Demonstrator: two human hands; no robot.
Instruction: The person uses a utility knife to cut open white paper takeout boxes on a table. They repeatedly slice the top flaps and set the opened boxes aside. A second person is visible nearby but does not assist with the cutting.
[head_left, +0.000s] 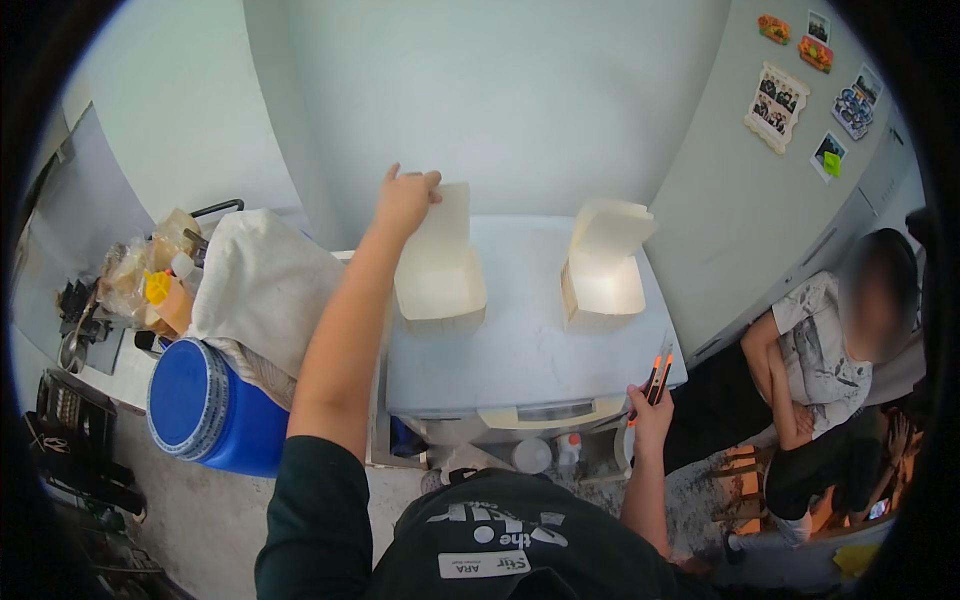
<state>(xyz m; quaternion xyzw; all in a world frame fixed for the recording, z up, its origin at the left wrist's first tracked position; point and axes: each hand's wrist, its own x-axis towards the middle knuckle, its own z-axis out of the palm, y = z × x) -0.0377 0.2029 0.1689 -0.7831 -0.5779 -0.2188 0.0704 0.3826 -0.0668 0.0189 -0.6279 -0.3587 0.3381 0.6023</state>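
Observation:
My left hand (409, 196) pinches the raised lid of a stack of nested white paper takeout boxes (442, 289), which stands on the left part of a pale blue-white chest-like top (517, 352). A second stack of nested takeout boxes (607, 289), with its lids up, stands at the right of the same top. My right hand (651, 412) is closed around an orange-and-black utility knife (658, 382) near the front right corner. The knife points away from me, and a thin metallic tip shows beyond the orange part.
A blue plastic drum (187, 397) and a white cloth (262, 277) are at the left, beside an orange squeeze bottle (169, 296) and plastic bags. A seated person (817, 330) is close on the right, by a grey cabinet (757, 195) with photos and magnets.

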